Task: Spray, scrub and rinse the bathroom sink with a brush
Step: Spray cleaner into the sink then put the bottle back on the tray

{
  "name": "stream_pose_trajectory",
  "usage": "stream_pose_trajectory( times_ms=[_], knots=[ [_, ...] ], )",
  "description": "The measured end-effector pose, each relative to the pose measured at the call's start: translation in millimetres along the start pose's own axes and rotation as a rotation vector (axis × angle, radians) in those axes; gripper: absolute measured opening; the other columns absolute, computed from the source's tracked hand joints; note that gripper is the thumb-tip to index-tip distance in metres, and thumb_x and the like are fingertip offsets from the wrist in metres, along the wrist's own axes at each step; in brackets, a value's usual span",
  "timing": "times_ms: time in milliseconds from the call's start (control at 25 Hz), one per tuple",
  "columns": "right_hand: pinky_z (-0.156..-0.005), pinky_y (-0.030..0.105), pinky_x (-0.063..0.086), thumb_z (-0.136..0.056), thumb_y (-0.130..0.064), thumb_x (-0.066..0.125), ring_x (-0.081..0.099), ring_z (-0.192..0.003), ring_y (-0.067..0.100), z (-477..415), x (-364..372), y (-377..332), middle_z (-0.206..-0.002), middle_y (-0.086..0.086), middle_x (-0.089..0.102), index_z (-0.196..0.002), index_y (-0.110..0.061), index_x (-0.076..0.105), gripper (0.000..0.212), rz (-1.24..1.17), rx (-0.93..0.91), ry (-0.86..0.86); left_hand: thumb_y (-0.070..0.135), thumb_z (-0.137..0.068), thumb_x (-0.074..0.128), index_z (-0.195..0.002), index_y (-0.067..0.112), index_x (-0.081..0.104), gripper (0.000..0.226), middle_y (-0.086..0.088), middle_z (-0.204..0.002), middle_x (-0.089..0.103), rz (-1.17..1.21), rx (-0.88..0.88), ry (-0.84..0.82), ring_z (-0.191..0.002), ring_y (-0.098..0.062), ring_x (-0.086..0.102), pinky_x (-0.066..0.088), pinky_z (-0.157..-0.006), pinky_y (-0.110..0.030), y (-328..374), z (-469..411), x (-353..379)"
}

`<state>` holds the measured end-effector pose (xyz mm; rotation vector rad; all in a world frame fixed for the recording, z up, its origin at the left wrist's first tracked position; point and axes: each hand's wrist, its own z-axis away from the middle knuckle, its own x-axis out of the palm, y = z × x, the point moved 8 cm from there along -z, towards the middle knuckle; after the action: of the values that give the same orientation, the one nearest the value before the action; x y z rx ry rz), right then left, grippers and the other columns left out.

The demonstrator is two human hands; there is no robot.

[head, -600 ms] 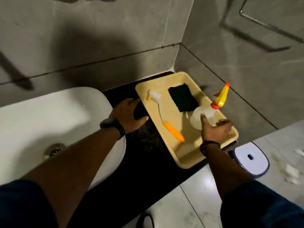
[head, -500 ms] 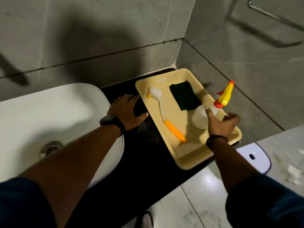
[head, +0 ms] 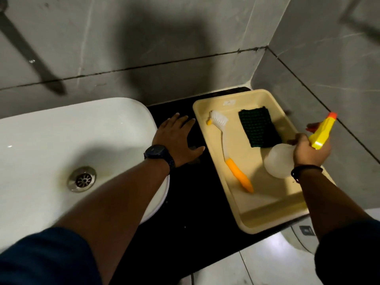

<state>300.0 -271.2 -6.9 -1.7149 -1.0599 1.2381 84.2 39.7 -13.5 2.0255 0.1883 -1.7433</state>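
A white oval sink (head: 61, 140) with a metal drain (head: 82, 179) fills the left. To its right a cream tray (head: 267, 214) rests on the black counter (head: 185, 212). In the tray lie a brush (head: 228, 151) with white bristles and an orange handle, and a dark green scrub pad (head: 259, 126). My right hand (head: 310, 150) is closed around the neck of a clear spray bottle (head: 277, 162) with a yellow and orange nozzle, tilted over the tray's right side. My left hand (head: 176, 138) lies flat, fingers spread, on the counter between sink and tray.
Grey tiled walls meet in a corner just behind the tray. A white bin lid (head: 302, 235) sits on the pale floor below the counter's right end. The counter's front edge runs close to my arms.
My right hand has closed on the spray bottle's neck and tipped it up off the tray floor. The view has swung left, showing more of the sink. My left hand stays on the counter.
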Motion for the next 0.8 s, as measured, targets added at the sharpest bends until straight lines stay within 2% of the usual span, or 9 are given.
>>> stream_pose_trajectory(
  times_ms=[120, 200, 280, 320, 400, 480, 600, 720, 800],
  knots=[
    [-0.082, 0.051, 0.054, -0.077, -0.011, 0.064, 0.065, -0.081, 0.017, 13, -14, -51, -0.088, 0.004, 0.064, -0.087, -0.023, 0.061, 0.015, -0.165, -0.049, 0.095, 0.068, -0.069, 0.047, -0.14, 0.024, 0.029, 0.085, -0.004, -0.152, 0.03, 0.0, -0.003, -0.01, -0.143, -0.025, 0.013, 0.01, -0.116, -0.042, 2, 3, -4],
    [-0.071, 0.049, 0.057, -0.082, -0.015, 0.067, 0.066, -0.074, 0.02, 28, -13, -101, -0.086, -0.002, 0.062, -0.085, -0.039, 0.058, 0.026, -0.336, -0.065, 0.073, 0.068, -0.072, 0.046, -0.141, 0.025, 0.028, 0.083, -0.004, -0.155, 0.023, 0.024, 0.014, -0.06, -0.144, -0.024, 0.007, 0.005, -0.116, -0.04, 2, 15, -5],
    [-0.055, 0.03, 0.056, -0.087, -0.015, 0.064, 0.065, -0.064, 0.011, 55, 2, -164, -0.087, -0.004, 0.059, -0.097, -0.046, 0.058, 0.034, -0.482, -0.14, -0.062, 0.072, -0.073, 0.041, -0.141, 0.027, 0.026, 0.084, -0.002, -0.157, 0.016, 0.062, 0.031, -0.112, -0.145, -0.021, 0.003, 0.002, -0.116, -0.038, -15, 41, -14],
    [-0.052, 0.021, 0.053, -0.089, -0.012, 0.061, 0.064, -0.064, 0.003, 73, 15, -193, -0.091, -0.005, 0.058, -0.108, -0.044, 0.056, 0.037, -0.516, -0.175, -0.169, 0.075, -0.072, 0.039, -0.142, 0.028, 0.025, 0.085, -0.001, -0.157, 0.015, 0.072, 0.03, -0.123, -0.145, -0.021, 0.003, 0.003, -0.116, -0.037, -32, 59, -22],
    [-0.051, 0.019, 0.051, -0.092, -0.007, 0.057, 0.065, -0.076, 0.006, 119, 55, -238, -0.1, -0.006, 0.056, -0.127, -0.037, 0.048, 0.046, -0.508, -0.174, -0.44, 0.076, -0.073, 0.037, -0.142, 0.029, 0.026, 0.084, -0.001, -0.157, 0.018, 0.068, -0.007, -0.114, -0.144, -0.02, 0.007, 0.009, -0.116, -0.038, -81, 103, -47],
    [-0.046, 0.02, 0.048, -0.094, -0.004, 0.054, 0.062, -0.082, 0.022, 180, 104, -265, -0.099, -0.004, 0.054, -0.134, -0.028, 0.046, 0.047, -0.415, -0.122, -0.731, 0.072, -0.075, 0.042, -0.141, 0.026, 0.03, 0.081, -0.002, -0.154, 0.025, 0.037, -0.102, -0.065, -0.144, -0.021, 0.013, 0.016, -0.116, -0.039, -146, 151, -77],
    [-0.035, 0.023, 0.042, -0.09, -0.001, 0.054, 0.058, -0.073, 0.034, 286, 160, -283, -0.084, 0.0, 0.058, -0.128, -0.024, 0.053, 0.045, -0.218, -0.074, -1.101, 0.068, -0.076, 0.046, -0.141, 0.022, 0.03, 0.081, -0.006, -0.154, 0.026, -0.067, -0.35, 0.031, -0.143, -0.024, 0.015, 0.018, -0.116, -0.041, -253, 232, -120],
    [-0.041, 0.032, 0.045, -0.082, -0.01, 0.055, 0.06, -0.066, 0.044, 372, 187, -278, -0.084, 0.015, 0.066, -0.119, -0.025, 0.063, 0.04, 0.075, -0.048, -1.286, 0.069, -0.075, 0.045, -0.144, 0.02, 0.02, 0.088, -0.01, -0.156, 0.016, -0.108, -0.573, 0.045, -0.143, -0.029, 0.008, 0.011, -0.117, -0.044, -325, 299, -139],
    [-0.039, 0.03, 0.044, -0.077, -0.022, 0.055, 0.062, -0.064, 0.05, 411, 194, -269, -0.073, 0.018, 0.069, -0.11, -0.015, 0.067, 0.036, 0.273, -0.047, -1.332, 0.064, -0.077, 0.05, -0.145, 0.018, 0.017, 0.088, -0.012, -0.156, 0.014, -0.021, -0.586, 0.082, -0.143, -0.03, 0.007, 0.01, -0.116, -0.045, -336, 314, -139]
  ],
)
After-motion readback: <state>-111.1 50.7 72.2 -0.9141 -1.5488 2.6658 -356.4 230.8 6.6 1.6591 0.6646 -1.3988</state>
